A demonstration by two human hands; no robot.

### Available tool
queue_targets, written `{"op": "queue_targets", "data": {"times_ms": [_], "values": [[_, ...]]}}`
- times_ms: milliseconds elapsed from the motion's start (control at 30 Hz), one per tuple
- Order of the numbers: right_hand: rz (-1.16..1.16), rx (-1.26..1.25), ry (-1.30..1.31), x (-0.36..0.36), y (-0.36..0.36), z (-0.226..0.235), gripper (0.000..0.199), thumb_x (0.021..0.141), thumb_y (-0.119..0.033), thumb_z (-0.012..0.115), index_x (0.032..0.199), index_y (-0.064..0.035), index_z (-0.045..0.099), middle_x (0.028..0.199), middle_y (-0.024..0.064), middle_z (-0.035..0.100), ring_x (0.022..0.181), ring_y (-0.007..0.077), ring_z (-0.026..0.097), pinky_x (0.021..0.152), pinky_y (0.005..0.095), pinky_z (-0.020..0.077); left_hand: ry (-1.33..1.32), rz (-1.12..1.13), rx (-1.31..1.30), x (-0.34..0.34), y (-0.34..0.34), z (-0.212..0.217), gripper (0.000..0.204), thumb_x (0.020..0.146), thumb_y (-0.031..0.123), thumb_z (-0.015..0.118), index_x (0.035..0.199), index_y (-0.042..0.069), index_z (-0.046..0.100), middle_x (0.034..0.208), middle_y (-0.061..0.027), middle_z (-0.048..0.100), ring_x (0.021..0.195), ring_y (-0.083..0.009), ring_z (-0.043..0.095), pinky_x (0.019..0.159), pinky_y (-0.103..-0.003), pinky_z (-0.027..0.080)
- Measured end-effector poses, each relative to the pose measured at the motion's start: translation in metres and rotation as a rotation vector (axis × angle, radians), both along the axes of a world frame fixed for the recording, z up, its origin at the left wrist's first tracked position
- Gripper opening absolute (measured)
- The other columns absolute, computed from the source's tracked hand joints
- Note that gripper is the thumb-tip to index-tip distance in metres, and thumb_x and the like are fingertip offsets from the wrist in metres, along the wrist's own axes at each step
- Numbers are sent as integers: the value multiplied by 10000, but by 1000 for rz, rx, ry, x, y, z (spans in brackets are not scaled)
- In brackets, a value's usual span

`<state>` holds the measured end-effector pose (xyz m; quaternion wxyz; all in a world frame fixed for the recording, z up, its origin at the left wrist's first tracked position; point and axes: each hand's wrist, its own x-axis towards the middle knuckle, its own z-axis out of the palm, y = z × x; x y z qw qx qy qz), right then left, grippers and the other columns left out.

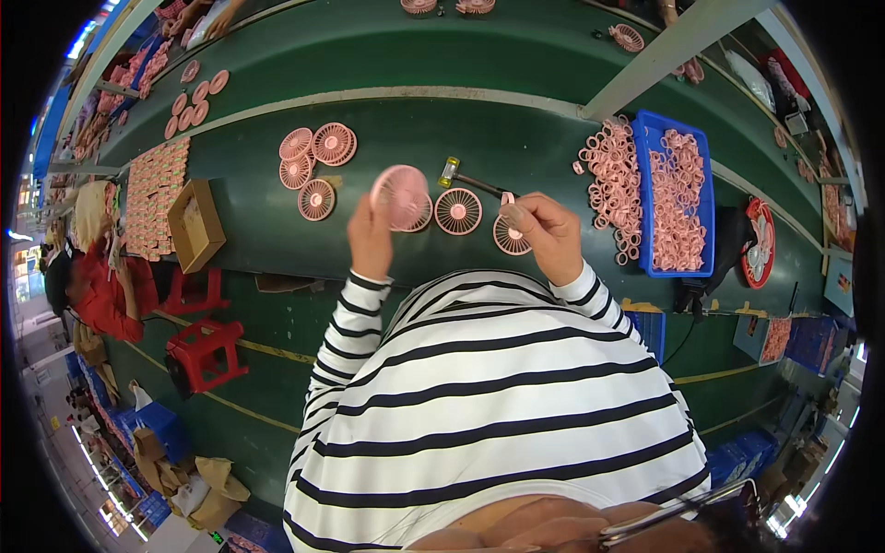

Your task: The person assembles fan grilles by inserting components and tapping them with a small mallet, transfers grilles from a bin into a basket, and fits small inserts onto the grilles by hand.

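Dark green worktop [406, 120] stretches from left to right, and beyond its pale rail [442, 93] a second green surface carries more pink grilles. Over on the far left I see a pale slanted frame, with another person in red [101, 300] seated nearer, by a red stool [205, 355]. Toward the left of the worktop sit a block of small pink parts [157, 198] and an open cardboard box [195, 227]. At the right, a heap of pink rings [613, 175] lies just beside a blue tray [674, 263] holding more of them. Far of the loose pink grilles [457, 212], a small hammer [449, 172] lies across the middle, its handle reaching toward the right fingers.

The left hand [371, 240] has its fingers clamped on the near left edge of a pink disc [396, 194], blurred and tilted above another grille. The right hand [551, 241] has its fingers pinched on a small pink ring [508, 197] at the tips, just above a grille on the worktop.
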<state>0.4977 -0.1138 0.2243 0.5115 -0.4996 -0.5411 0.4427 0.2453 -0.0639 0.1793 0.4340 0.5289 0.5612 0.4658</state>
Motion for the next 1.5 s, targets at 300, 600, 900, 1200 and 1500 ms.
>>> {"op": "queue_targets", "data": {"times_ms": [300, 600, 900, 1200, 1500], "values": [[56, -343, 377, -4, 1, 32, 238, 946, -228, 595, 829, -25, 636, 643, 4, 584, 550, 64, 502, 530, 198, 403, -360, -345, -70, 58, -30, 65, 372, 1026, 294, 410, 1125, -21, 582, 973, -64, 629, 882, -111, 568, 803, -252, 457], [60, -173, 139, -16, -12, 41, 104, 885, -75, 651, 914, 25, 646, 803, 55, 645, 644, 103, 570, 618, 212, 468, -401, -389, -135, 54, -33, 57, 391, 1034, 304, 369, 1153, -20, 553, 1057, -91, 632, 966, -131, 603, 869, -266, 478], [-16, 339, -624, -24, -11, 41, 95, 775, -40, 716, 835, -8, 650, 788, 104, 630, 660, 204, 597, 576, 292, 469, -420, -399, -120, 52, -38, 63, 364, 1026, 307, 411, 1124, -12, 556, 1002, -46, 590, 905, -100, 543, 821, -240, 448], [-46, 441, -655, -24, -11, 45, 102, 759, -41, 726, 809, -18, 639, 764, 91, 633, 678, 249, 597, 576, 312, 460, -488, -313, -122, 55, -43, 56, 362, 1027, 302, 408, 1128, -18, 543, 999, -52, 586, 912, -95, 537, 833, -241, 446], [-61, 488, -730, -38, -3, 39, 82, 787, -68, 690, 793, -36, 615, 713, 101, 570, 636, 287, 555, 547, 363, 437, -455, -280, 18, 66, -51, 49, 203, 967, 86, 464, 1142, -15, 444, 1002, -75, 559, 891, -101, 529, 803, -254, 462]]}}
